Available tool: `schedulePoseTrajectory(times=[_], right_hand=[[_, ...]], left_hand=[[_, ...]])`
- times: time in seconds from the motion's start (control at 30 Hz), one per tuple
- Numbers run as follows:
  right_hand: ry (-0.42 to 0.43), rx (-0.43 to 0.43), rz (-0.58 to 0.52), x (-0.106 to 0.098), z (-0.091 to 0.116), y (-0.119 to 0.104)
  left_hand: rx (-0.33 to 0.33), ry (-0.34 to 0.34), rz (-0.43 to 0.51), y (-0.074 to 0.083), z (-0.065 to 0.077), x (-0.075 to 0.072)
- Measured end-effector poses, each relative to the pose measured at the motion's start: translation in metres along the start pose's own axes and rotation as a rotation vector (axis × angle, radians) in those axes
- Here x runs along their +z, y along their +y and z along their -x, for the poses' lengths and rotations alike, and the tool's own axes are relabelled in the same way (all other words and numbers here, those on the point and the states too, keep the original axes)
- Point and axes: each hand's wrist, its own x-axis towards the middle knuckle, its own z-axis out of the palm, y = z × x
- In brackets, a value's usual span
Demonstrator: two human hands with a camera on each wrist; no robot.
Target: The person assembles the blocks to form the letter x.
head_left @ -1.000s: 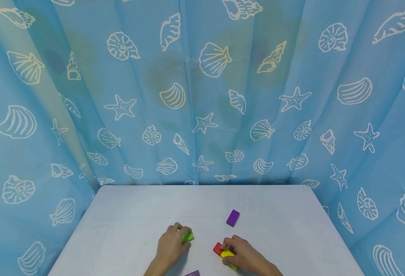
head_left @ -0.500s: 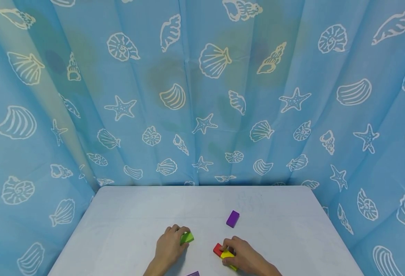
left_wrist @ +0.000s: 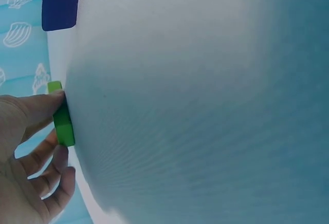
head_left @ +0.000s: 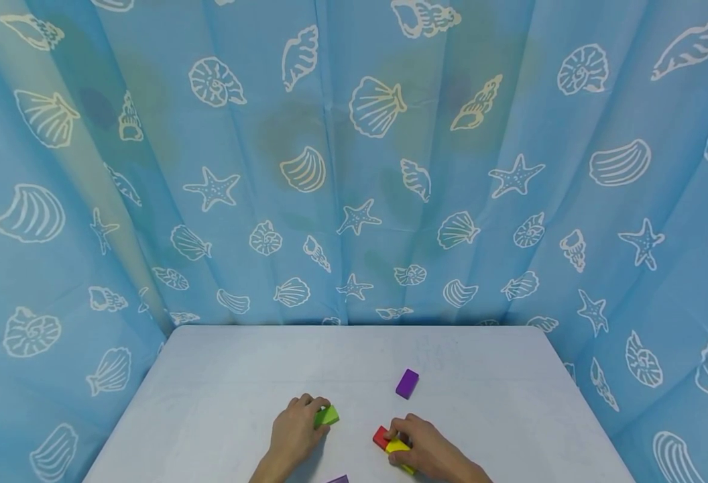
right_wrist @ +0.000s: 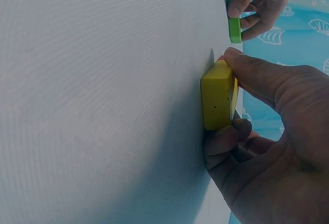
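Observation:
A green block (head_left: 327, 416) lies on the white table, pinched between thumb and fingers of my left hand (head_left: 293, 433). In the left wrist view the thumb presses one side of that green block (left_wrist: 63, 121). To the right, my right hand (head_left: 429, 446) grips a yellow block (head_left: 397, 445) by its sides. A red block (head_left: 381, 437) sits end to end with the yellow one, at its far left end. The right wrist view shows the yellow block (right_wrist: 217, 95) from its near end, low at the table surface, with the red one mostly hidden behind it.
A purple block (head_left: 407, 384) lies farther back on the white table (head_left: 239, 362), beyond my right hand. Another purple block (head_left: 338, 479) shows partly at the bottom edge, between the forearms. A blue shell-patterned curtain (head_left: 354, 168) hangs behind and beside the table.
Both hands stay nearly in place on their blocks. The view shifts very slightly, and the near purple block shows a little less at the bottom edge.

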Motion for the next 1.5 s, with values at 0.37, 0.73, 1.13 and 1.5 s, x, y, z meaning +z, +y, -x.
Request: schedulePoseTrajectory(times=[0.37,0.73,1.13,1.5], right_hand=[[-0.001,-0.013,0.001,-0.0005,-0.0001,0.0010],[0.005,0.008,-0.007,0.0008,-0.0005,0.0012],[0.008,-0.007,0.011,-0.0002,-0.0002,0.0009],[0.020,-0.029,0.029,0.0013,0.0004,0.0038]], left_hand=[[-0.018,-0.026,-0.023,0.0018,-0.0018,-0.0025],[-0.002,-0.022,-0.021,0.0022,-0.0013,-0.0028],[0.029,-0.015,0.006,0.0031,-0.0032,-0.0038],[0.084,0.005,0.016,0.0045,-0.0021,-0.0012]])
